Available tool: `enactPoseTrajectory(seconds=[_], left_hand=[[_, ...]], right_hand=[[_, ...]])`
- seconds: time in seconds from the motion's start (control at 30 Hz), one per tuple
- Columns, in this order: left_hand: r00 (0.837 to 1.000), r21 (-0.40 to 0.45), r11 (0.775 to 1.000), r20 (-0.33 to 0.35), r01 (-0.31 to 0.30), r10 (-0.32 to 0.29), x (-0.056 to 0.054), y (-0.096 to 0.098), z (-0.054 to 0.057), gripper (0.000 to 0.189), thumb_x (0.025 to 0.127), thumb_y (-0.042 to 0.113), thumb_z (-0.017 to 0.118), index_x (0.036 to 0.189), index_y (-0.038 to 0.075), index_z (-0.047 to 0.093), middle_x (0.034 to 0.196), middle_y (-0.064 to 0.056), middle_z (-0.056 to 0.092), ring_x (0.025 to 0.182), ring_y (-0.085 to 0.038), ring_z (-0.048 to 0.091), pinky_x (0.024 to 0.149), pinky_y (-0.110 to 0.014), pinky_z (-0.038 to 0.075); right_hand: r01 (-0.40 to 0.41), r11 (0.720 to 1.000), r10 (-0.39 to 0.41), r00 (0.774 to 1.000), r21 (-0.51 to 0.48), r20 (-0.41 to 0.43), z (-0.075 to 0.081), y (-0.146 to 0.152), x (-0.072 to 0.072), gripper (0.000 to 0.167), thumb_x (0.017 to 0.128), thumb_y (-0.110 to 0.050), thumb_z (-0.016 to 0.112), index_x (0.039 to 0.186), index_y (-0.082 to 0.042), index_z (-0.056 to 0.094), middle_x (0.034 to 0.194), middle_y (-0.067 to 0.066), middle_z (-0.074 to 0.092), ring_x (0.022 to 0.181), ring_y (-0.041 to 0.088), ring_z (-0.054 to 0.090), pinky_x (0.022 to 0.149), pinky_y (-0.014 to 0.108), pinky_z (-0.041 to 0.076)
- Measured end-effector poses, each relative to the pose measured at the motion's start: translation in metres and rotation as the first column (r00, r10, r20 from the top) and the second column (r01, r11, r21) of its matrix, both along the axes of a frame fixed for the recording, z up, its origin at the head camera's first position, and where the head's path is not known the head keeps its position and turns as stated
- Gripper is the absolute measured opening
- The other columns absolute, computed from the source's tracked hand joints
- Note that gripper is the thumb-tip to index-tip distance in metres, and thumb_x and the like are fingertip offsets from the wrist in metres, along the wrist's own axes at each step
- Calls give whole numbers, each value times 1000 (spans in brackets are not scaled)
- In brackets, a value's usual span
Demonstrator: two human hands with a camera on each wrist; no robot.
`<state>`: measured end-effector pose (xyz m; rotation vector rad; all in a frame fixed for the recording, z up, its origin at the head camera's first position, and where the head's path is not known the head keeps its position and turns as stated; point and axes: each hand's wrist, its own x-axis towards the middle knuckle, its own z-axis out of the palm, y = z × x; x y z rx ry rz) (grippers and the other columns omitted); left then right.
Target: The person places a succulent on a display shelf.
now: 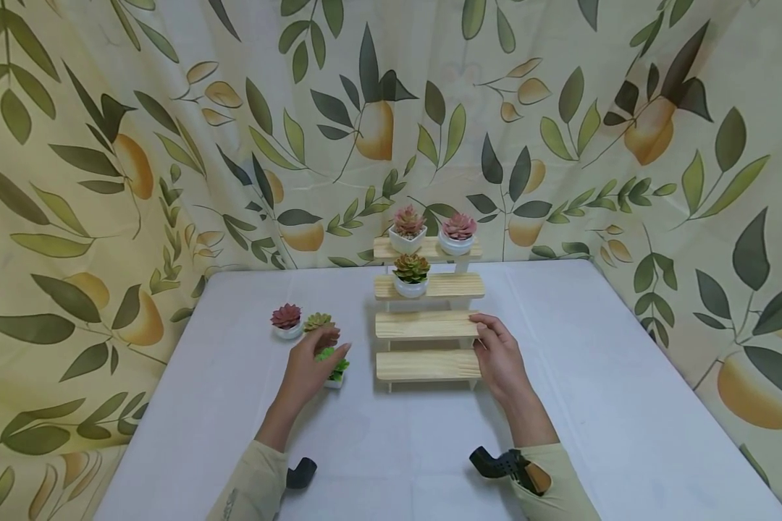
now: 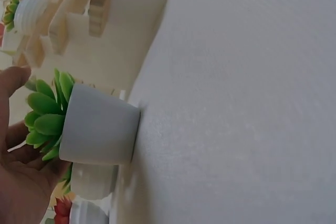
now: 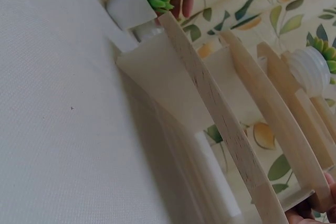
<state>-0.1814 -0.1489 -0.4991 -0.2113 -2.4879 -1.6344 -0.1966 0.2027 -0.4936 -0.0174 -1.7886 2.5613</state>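
My left hand [image 1: 309, 367] is over a bright green artificial succulent [image 1: 337, 370] in a white pot. In the left wrist view its thumb and fingers are spread around the leaves of this potted succulent [image 2: 100, 124], which stands on the table; the hand pinches nothing that I can see. With my right hand [image 1: 500, 356] I hold the right end of a tiered wooden stand [image 1: 426, 367], near its second step from the bottom. Fingers of that hand appear at the board ends in the right wrist view's lower right corner.
Two pink succulents [image 1: 457, 230] sit on the top step and a green-brown succulent [image 1: 411, 273] on the step below. Left of the stand are a dark red succulent [image 1: 287, 318] and a yellow-green succulent [image 1: 318, 320]. A white cloth covers the table [image 1: 391, 449]; a patterned curtain [image 1: 234, 181] hangs behind.
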Motion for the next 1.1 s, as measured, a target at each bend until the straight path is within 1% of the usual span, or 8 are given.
enactPoseTrajectory(seconds=[0.27, 0.37, 0.47, 0.6, 0.67, 0.77, 0.93, 1.1], left_hand=[[999, -14, 1000, 32, -4, 4, 6, -6, -3, 46, 100, 38, 70, 130, 3, 68, 126, -11, 69, 123, -30, 61, 103, -53, 48], [999, -17, 1000, 44, 3, -2, 7, -7, -4, 50, 100, 42, 70, 132, 4, 67, 127, -9, 69, 124, -30, 60, 104, -53, 48], [998, -40, 999, 54, 20, -18, 8, -8, -3, 58, 95, 44, 76, 136, 4, 65, 130, -12, 67, 126, -29, 59, 107, -53, 45], [998, -104, 994, 48, 39, -34, 10, -10, -4, 75, 81, 43, 90, 139, 5, 62, 132, -11, 66, 128, -27, 57, 111, -50, 42], [999, -142, 989, 37, 42, -37, 11, -12, -4, 83, 73, 41, 96, 140, 6, 61, 132, -9, 66, 129, -27, 56, 111, -49, 42], [999, -183, 982, 7, 53, -53, 13, -14, -5, 89, 67, 35, 100, 141, 6, 60, 132, -7, 66, 129, -29, 56, 112, -49, 42], [994, -205, 975, -41, 87, -97, 14, -18, -4, 86, 67, 16, 100, 141, 2, 58, 132, -12, 65, 128, -32, 56, 112, -51, 41], [994, -221, 971, -38, 93, -104, 13, -20, -5, 85, 67, 4, 98, 142, 3, 57, 133, -11, 64, 126, -31, 57, 110, -51, 43]], right_hand=[[6, 1000, -6, 1000, -19, -9, 0, 1, 0, 27, 113, -10, 42, 133, 7, 50, 155, 12, 29, 149, 26, 26, 122, 36, 23], [0, 1000, -1, 1000, -27, -11, 1, 0, 1, 28, 113, -10, 42, 133, 8, 49, 156, 13, 28, 149, 26, 26, 122, 36, 23], [-7, 1000, 7, 1000, -13, -11, 2, 0, 2, 30, 113, -11, 41, 135, 9, 47, 157, 13, 26, 150, 26, 24, 123, 35, 21], [-6, 1000, 5, 1000, -11, -6, 2, -1, 2, 31, 113, -11, 40, 136, 10, 45, 157, 13, 26, 151, 26, 23, 122, 34, 22], [-3, 1000, 3, 1000, -11, -4, 2, -1, 2, 30, 113, -11, 41, 135, 9, 46, 156, 13, 27, 151, 27, 24, 122, 34, 23], [-4, 1000, 4, 1000, -4, -4, 1, -1, 1, 28, 113, -11, 41, 133, 6, 49, 156, 12, 28, 151, 28, 23, 122, 35, 23], [-4, 1000, 4, 1000, -5, -7, 1, 0, 0, 26, 113, -12, 42, 132, 5, 51, 155, 12, 29, 151, 28, 23, 122, 36, 22], [-14, 1000, 14, 1000, -20, -7, 2, -1, 0, 29, 113, -11, 43, 134, 9, 48, 155, 12, 29, 150, 26, 24, 122, 34, 22]])
